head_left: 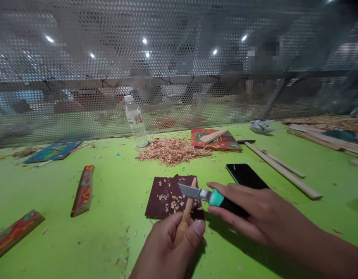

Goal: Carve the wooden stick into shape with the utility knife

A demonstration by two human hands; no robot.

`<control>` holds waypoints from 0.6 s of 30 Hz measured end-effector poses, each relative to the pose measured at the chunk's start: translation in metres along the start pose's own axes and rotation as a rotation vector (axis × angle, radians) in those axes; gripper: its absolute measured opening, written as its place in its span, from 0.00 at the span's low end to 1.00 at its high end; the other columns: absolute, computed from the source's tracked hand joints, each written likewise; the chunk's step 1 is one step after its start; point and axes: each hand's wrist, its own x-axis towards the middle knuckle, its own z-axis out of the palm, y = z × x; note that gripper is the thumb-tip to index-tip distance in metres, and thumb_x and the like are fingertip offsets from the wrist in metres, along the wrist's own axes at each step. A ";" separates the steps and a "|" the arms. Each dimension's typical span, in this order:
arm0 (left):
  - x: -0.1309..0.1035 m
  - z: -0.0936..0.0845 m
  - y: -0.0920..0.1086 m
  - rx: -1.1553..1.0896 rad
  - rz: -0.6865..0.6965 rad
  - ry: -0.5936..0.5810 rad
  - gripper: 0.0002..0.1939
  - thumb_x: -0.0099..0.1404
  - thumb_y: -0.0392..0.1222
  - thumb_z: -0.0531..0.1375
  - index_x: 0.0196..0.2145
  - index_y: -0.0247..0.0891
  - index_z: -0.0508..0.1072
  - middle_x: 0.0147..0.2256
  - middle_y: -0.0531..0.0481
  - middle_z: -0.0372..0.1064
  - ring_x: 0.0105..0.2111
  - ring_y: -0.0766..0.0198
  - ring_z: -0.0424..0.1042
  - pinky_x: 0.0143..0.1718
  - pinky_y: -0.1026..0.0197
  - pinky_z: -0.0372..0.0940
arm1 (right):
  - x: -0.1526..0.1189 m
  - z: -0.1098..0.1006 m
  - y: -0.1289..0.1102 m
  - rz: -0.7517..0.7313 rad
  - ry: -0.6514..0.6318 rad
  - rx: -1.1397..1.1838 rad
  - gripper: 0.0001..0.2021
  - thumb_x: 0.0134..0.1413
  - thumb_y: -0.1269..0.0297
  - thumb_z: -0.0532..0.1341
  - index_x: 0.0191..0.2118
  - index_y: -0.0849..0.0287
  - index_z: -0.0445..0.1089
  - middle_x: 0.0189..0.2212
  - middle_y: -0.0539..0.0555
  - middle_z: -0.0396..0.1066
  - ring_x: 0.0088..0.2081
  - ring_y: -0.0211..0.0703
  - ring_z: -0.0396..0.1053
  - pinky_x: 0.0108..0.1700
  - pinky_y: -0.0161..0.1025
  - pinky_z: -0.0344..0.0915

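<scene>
My left hand is closed around the thicker lower part of a slim carved wooden stick, whose narrow tip points away from me. In my right hand is a utility knife with a teal and black handle. Its blade lies across the stick near the tip; whether it touches the wood I cannot tell. Beneath them a dark brown square board rests on the green table, with pale wood chips scattered over it.
Behind the board are a heap of shavings, a water bottle and a painted board bearing a wood piece. A phone and long sticks lie right. Painted wood strips lie left. A perforated screen closes the back.
</scene>
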 end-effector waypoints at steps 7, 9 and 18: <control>-0.002 0.002 0.004 0.066 0.059 0.008 0.23 0.68 0.62 0.64 0.42 0.38 0.80 0.35 0.49 0.74 0.39 0.58 0.68 0.45 0.59 0.63 | 0.002 -0.005 -0.014 -0.024 -0.303 0.255 0.12 0.74 0.58 0.59 0.56 0.53 0.72 0.43 0.55 0.81 0.41 0.48 0.81 0.40 0.41 0.76; -0.003 0.003 0.004 0.076 0.040 0.024 0.24 0.68 0.64 0.63 0.41 0.37 0.79 0.35 0.49 0.75 0.38 0.58 0.67 0.42 0.59 0.62 | 0.002 -0.005 -0.017 -0.026 -0.313 0.248 0.14 0.74 0.57 0.58 0.58 0.55 0.71 0.44 0.57 0.81 0.42 0.50 0.81 0.41 0.44 0.76; -0.001 0.004 0.006 0.144 0.085 0.036 0.23 0.71 0.62 0.59 0.40 0.38 0.78 0.34 0.49 0.72 0.37 0.58 0.66 0.43 0.58 0.63 | 0.001 -0.003 -0.018 0.023 -0.271 0.132 0.18 0.75 0.55 0.57 0.61 0.58 0.72 0.44 0.58 0.81 0.39 0.54 0.82 0.37 0.47 0.78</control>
